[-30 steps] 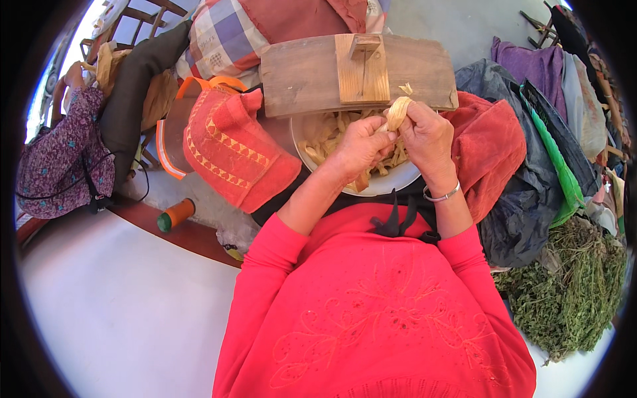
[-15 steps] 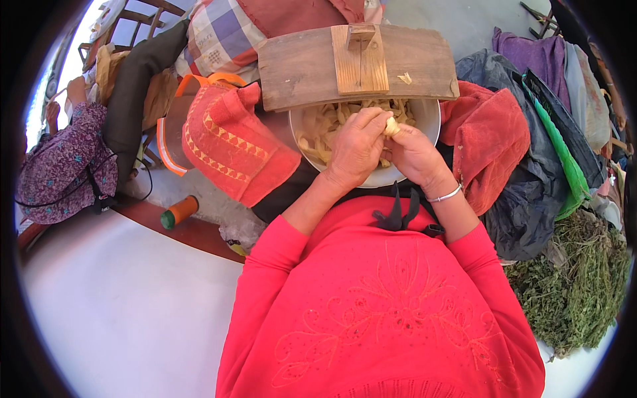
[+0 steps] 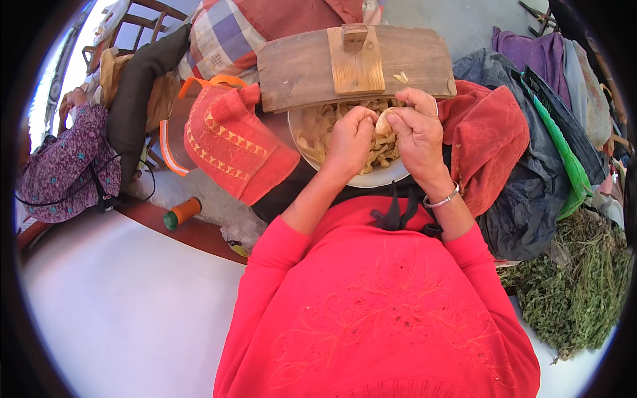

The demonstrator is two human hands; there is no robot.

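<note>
Over a pale round basin (image 3: 406,171), both hands are pinched around a pale yellowish, leaf-like piece (image 3: 383,123). My left hand (image 3: 350,140) has its fingertips closed at the piece's left edge. Thumb and fingers of my right hand (image 3: 422,136) grip its right side, with the index finger bent above; a bracelet circles that wrist. Many similar curled pale strips (image 3: 317,140) fill the basin below. Behind the basin's far rim stands a wooden board (image 3: 292,71) with a lighter wood block (image 3: 358,69) fixed to it.
Red towels (image 3: 232,149) lie left and right of the basin. A green-and-orange spool (image 3: 182,213) is on the left ledge. Dark plastic bags (image 3: 514,199) and dried green plants (image 3: 574,285) lie to the right. Another person's patterned sleeve (image 3: 73,166) shows at far left.
My hands have moved apart from nearly touching, and the piece now shows between them. The right hand has risen slightly, its fingers turned upward.
</note>
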